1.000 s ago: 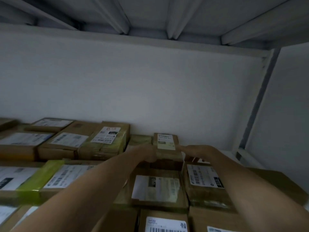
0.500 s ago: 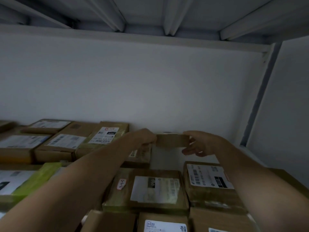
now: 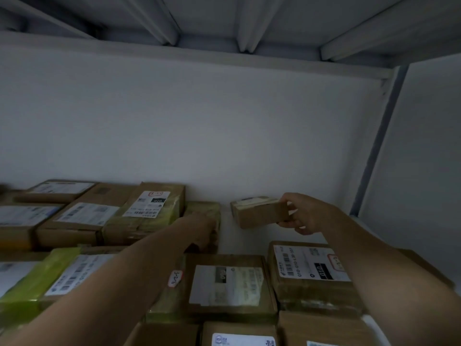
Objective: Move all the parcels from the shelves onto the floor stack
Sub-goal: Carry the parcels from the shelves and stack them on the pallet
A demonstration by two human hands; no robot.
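Note:
My right hand [image 3: 304,214] grips a small brown parcel [image 3: 259,214] by its right end and holds it in the air above the shelf, near the back wall. My left hand [image 3: 199,229] reaches onto a flat tape-wrapped parcel [image 3: 205,208] at the back of the shelf. That hand is blurred, so its fingers cannot be made out. Several brown labelled parcels lie flat on the shelf, among them one [image 3: 229,283] below the lifted parcel and one [image 3: 309,268] under my right forearm.
More parcels fill the shelf's left side, one with a white label [image 3: 147,208] and one with green tape [image 3: 37,278]. The upper shelf's underside [image 3: 199,58] hangs low overhead. A grey upright post [image 3: 379,136] stands at the right, beside a white side panel.
My right hand has carried the small parcel up and to the right on its own. My left hand has let go of it and dropped onto the flat parcel behind.

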